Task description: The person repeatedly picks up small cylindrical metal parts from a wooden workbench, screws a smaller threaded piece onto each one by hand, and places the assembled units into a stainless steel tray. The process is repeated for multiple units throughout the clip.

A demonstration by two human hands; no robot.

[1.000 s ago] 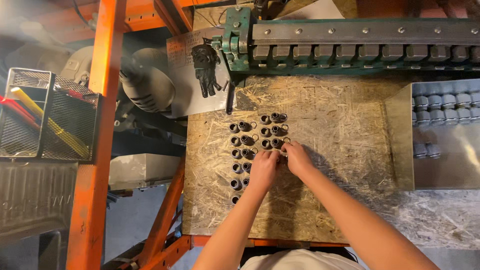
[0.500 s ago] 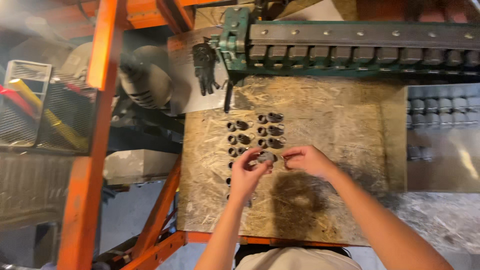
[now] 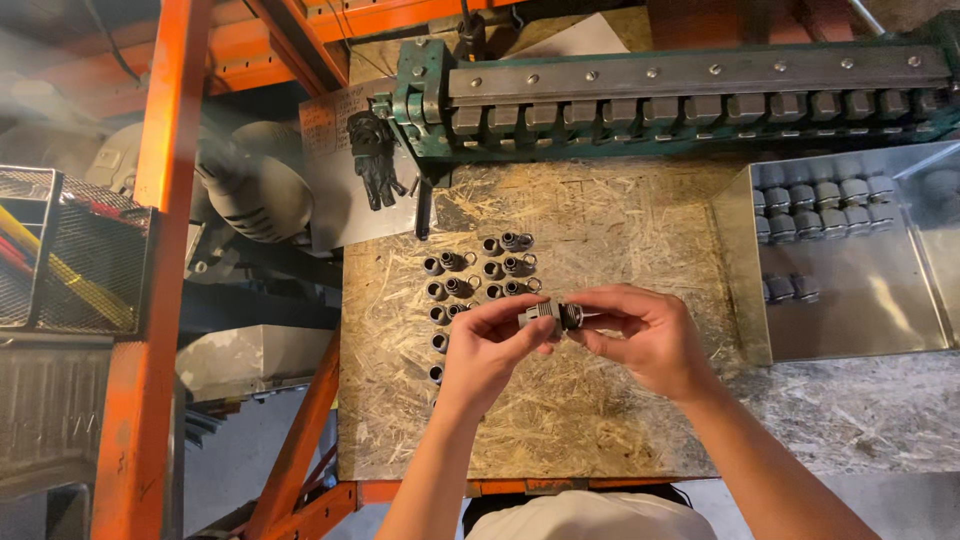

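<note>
My left hand (image 3: pixel 488 350) and my right hand (image 3: pixel 645 335) meet above the chipboard worktop (image 3: pixel 600 420), both gripping one small grey screw fitting (image 3: pixel 552 316) between their fingertips. The left fingers pinch its lighter end, the right fingers its darker end. Just beyond my hands, several similar small grey fittings and caps (image 3: pixel 478 275) stand in short rows on the board.
A metal tray (image 3: pixel 850 320) at the right holds several finished grey fittings (image 3: pixel 820 205). A green machine rail (image 3: pixel 680 95) runs along the back, with a black glove (image 3: pixel 378 160) hanging at its left end. Orange steel frame (image 3: pixel 150 300) and a wire basket (image 3: pixel 70 250) stand left.
My hands have lifted off the rows of parts and drawn back toward me, bringing one fitting up between them. The camera view shifted slightly.
</note>
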